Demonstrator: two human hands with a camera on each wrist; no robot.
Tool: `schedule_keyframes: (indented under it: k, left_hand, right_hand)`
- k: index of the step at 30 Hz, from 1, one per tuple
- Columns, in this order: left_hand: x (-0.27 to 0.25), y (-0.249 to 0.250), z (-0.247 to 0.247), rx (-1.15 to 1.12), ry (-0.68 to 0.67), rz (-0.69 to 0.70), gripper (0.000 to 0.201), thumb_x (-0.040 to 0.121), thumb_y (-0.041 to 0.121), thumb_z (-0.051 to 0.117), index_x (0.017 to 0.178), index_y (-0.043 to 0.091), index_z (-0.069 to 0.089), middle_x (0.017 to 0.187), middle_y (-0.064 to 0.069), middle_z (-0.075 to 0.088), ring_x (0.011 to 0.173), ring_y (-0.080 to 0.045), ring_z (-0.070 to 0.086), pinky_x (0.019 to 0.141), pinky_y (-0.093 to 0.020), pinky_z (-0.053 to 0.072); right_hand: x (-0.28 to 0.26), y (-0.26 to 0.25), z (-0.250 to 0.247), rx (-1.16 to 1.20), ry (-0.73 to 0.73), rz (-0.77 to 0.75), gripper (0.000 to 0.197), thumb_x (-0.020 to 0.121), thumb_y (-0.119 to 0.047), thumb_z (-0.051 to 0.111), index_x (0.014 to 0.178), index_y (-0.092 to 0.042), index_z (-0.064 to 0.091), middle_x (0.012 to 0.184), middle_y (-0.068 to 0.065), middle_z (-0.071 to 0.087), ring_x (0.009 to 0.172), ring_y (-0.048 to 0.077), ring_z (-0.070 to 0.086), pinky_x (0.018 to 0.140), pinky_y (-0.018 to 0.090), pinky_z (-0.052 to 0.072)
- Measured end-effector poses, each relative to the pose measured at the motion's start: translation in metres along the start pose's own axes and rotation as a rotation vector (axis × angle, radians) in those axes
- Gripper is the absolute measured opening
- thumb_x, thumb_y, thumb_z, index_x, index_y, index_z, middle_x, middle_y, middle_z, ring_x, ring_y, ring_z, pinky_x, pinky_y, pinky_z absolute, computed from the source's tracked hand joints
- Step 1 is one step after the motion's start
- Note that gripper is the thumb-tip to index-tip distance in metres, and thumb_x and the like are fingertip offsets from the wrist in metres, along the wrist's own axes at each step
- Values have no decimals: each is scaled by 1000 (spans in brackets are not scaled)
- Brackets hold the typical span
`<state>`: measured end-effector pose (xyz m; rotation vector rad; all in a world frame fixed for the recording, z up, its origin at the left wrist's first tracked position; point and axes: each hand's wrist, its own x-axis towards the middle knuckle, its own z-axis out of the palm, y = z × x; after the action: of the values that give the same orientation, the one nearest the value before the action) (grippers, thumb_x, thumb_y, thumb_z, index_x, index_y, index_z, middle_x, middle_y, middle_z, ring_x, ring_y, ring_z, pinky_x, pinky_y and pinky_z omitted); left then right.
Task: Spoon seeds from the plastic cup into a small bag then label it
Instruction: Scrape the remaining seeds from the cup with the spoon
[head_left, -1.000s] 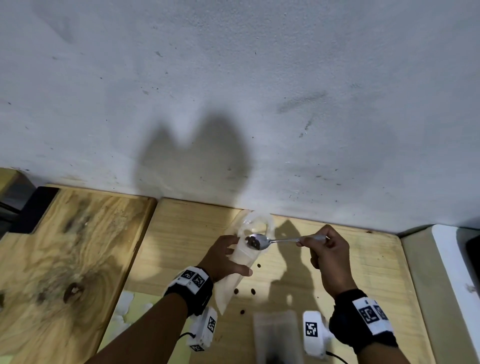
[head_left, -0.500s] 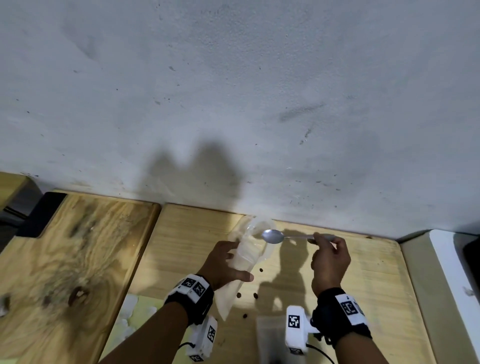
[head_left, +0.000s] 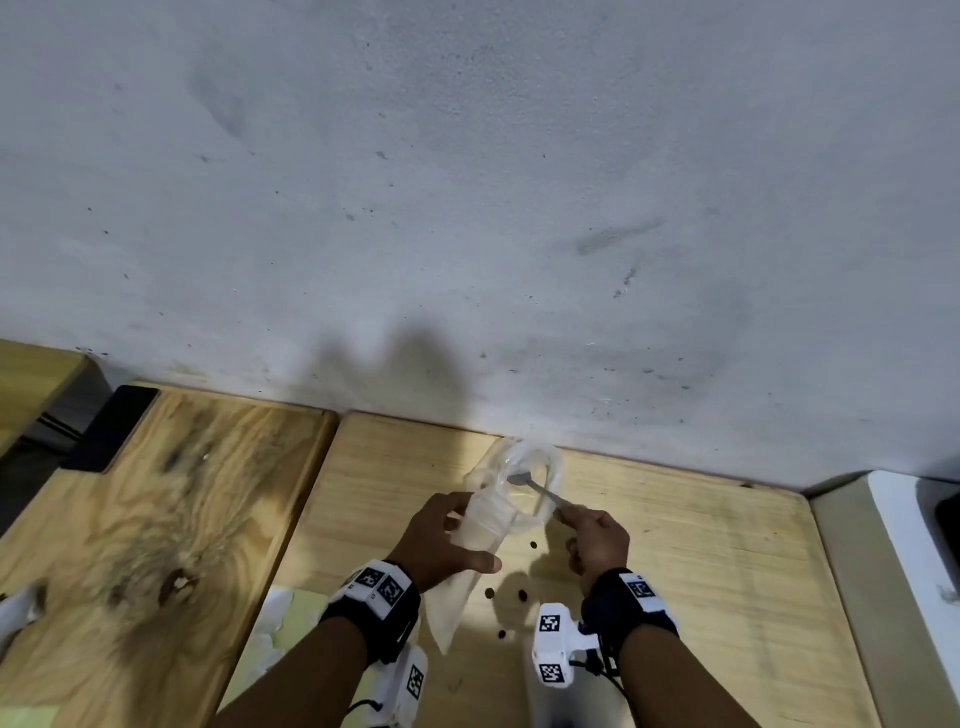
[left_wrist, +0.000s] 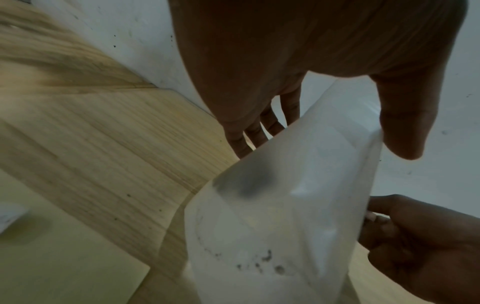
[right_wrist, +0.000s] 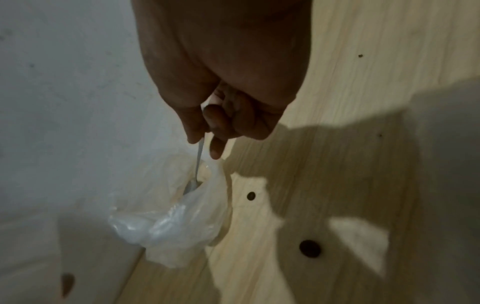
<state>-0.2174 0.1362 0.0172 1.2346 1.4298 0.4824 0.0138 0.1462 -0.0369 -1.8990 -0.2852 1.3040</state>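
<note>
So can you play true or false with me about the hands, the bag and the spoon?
1. The left hand holds the small bag. True.
2. The spoon lies flat on the table. False: the right hand holds it, its bowl in the bag's open mouth.
3. Some seeds lie loose on the wooden table. True.
4. The right hand is empty. False: it pinches the spoon's handle.
5. The bag is sealed shut. False: its mouth is open.
</note>
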Motion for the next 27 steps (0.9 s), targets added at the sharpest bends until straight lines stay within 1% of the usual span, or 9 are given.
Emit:
schedule_keyframes:
  k: [5,8,11,13,15,17,20,24,27]
  left_hand:
    - [-4,4,0,13,68,48,81,46,36,93,116,36,52,118,8,52,103,-6,53,77,-20,47]
    - [-2,13,3,39,100,96,75,54,30,94,117,35,53,117,8,50,99,-3,53,74,-15,45]
    - [3,24,7,69,105,126,81,49,38,93,121,32,56,118,8,50,99,-6,55,79,-20,49]
    - [8,31,10,98,89,139,87,43,50,89,122,32,56,117,8,50,101,-8,55,83,-23,51]
    - [12,39,13,140,75,156,96,38,59,83,125,30,54,118,7,50,103,-9,54,85,-22,47]
    - [15,45,13,176,63,177,101,38,64,83,128,30,51,117,8,49,106,-8,52,85,-19,43]
    - [15,57,12,5,79,168,80,54,52,86,123,30,51,111,11,54,94,-8,57,78,-20,47]
    - [18,64,10,-232,243,208,10,86,21,71,85,19,61,81,4,59,68,-14,54,62,-20,47]
    - [20,65,10,-286,267,187,22,89,15,67,71,18,55,76,0,58,70,-15,51,69,-28,44]
  right_hand:
    - [-9,-8,-12,-510,-20,-120,27,77,-31,81,99,-19,72,95,4,68,85,25,62,74,30,46]
    - [-28,-25,-19,-612,-8,-319,30,84,-26,75,112,-23,65,107,4,66,97,25,63,75,27,42]
    - [-57,-54,-16,-369,-230,-505,26,92,-10,61,106,-30,68,88,8,69,73,14,62,61,22,42]
    - [-79,-78,-13,-328,-521,-419,33,94,-5,51,111,-25,70,74,9,64,49,12,45,45,19,32]
    - [-93,-96,-9,-437,-648,-370,29,89,-3,47,102,-12,72,73,9,64,43,13,34,40,18,23]
    - [-94,-106,-7,-474,-640,-387,19,84,0,50,79,-5,67,71,7,62,40,11,34,40,18,24]
    - [-82,-108,-8,-469,-501,-548,20,85,-9,66,68,-17,61,70,-4,59,54,10,47,50,19,35]
    - [-73,-101,-10,-471,-341,-715,27,77,-19,83,95,-23,63,89,-9,65,83,2,60,72,21,46]
    - [-74,-102,-5,-349,-326,-645,40,76,-16,85,111,-21,67,83,-2,62,79,10,59,73,21,49]
